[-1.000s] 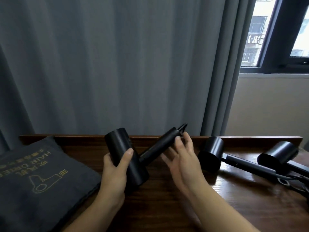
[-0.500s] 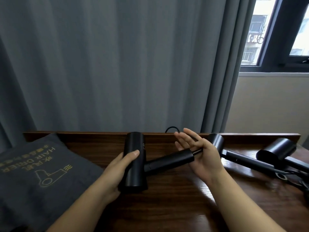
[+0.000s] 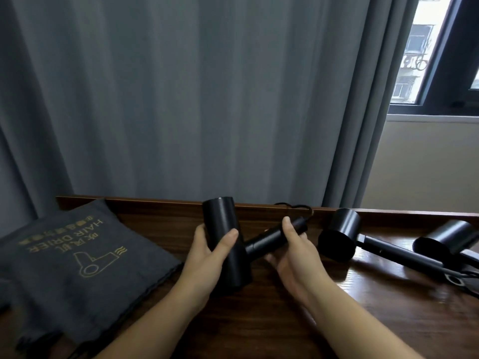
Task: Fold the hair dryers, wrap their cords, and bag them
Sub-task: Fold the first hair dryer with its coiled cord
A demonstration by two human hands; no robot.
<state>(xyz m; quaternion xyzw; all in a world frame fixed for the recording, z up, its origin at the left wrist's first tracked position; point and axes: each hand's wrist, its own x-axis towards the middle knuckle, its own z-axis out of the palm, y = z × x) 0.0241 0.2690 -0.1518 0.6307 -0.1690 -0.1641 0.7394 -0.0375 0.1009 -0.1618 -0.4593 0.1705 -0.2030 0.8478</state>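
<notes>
The left hand (image 3: 207, 257) grips the barrel of a black hair dryer (image 3: 228, 244) held just above the wooden table (image 3: 363, 307), fingers curled behind and thumb pressed across the front; the right hand (image 3: 295, 257) clamps the handle, which juts out unfolded to the right, thumb on top. The cord (image 3: 295, 206) loops behind the handle's end at the table's far edge. A grey bag (image 3: 77, 260) lies to the left, and a second dryer (image 3: 342, 237) and third dryer (image 3: 445, 239) lie to the right, by the curtain (image 3: 181, 99).

Black hair dryers (image 3: 228, 244), grey bag (image 3: 77, 257) with seemingly gold print, dark-brown wooden table (image 3: 363, 320).
</notes>
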